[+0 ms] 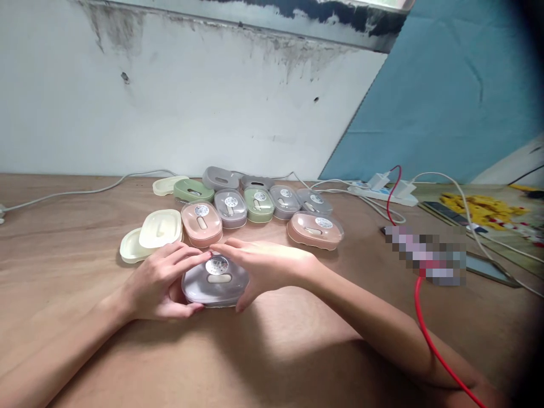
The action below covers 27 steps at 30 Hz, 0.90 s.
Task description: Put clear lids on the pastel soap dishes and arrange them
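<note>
A grey soap box (199,289) with a clear lid and a round sticker lies flat on the wooden table. Its left end is gripped by my left hand (164,280), thumb at the near edge and fingers over the far edge. My right hand (266,263) curves round the right end, fingertips meeting those of the left at the back. Just behind stands a pink soap box (202,224) with a sticker. Two cream trays (160,229) overlap beside my left hand. Another pink soap box (315,229) sits beyond my right hand.
Farther back stand several grey and green soap boxes (258,205) and a third cream piece (168,185). At right are a power strip (402,195) with white cables, a red cable (429,328), a blurred-out device and a yellow heap (480,209). A white wall (191,113) closes the back.
</note>
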Tool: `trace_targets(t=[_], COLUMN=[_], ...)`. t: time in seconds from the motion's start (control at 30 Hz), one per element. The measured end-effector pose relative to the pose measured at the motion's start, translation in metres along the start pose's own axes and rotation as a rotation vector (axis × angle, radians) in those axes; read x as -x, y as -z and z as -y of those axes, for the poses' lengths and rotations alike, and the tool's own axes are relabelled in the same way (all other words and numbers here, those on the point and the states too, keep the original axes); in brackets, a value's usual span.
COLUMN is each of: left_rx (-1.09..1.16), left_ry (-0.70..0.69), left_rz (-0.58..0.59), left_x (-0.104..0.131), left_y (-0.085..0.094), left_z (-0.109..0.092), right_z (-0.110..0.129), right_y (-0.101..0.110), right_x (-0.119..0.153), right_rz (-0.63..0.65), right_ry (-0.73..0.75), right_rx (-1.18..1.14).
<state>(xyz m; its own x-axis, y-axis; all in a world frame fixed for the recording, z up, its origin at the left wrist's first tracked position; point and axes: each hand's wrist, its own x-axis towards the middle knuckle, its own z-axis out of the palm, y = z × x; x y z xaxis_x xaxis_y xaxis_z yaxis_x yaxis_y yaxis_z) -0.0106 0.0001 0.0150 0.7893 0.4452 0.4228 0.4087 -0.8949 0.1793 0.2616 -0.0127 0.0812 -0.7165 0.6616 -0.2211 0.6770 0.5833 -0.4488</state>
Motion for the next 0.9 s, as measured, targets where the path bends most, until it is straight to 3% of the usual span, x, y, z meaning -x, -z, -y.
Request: trace_targets(t=[0.27, 0.43, 0.9], left_rx=[-0.004, 0.141, 0.063], left_ry=[0.018, 0.104, 0.165], left_rz=[-0.043, 0.005, -0.014], left_x=[0.001, -0.003, -0.005], left_y=[-0.004, -0.001, -0.007], left_z=[-0.002, -0.007, -0.011], right_z=[0.004, 0.011, 0.019], right_y=[-0.025, -0.023, -0.024], right_x=[-0.006, -0.002, 0.001], right_rz=[-0.155, -0.152, -0.117], right_ry=[0.021, -0.046, -0.207], right_rx=[0.137, 0.131, 0.146])
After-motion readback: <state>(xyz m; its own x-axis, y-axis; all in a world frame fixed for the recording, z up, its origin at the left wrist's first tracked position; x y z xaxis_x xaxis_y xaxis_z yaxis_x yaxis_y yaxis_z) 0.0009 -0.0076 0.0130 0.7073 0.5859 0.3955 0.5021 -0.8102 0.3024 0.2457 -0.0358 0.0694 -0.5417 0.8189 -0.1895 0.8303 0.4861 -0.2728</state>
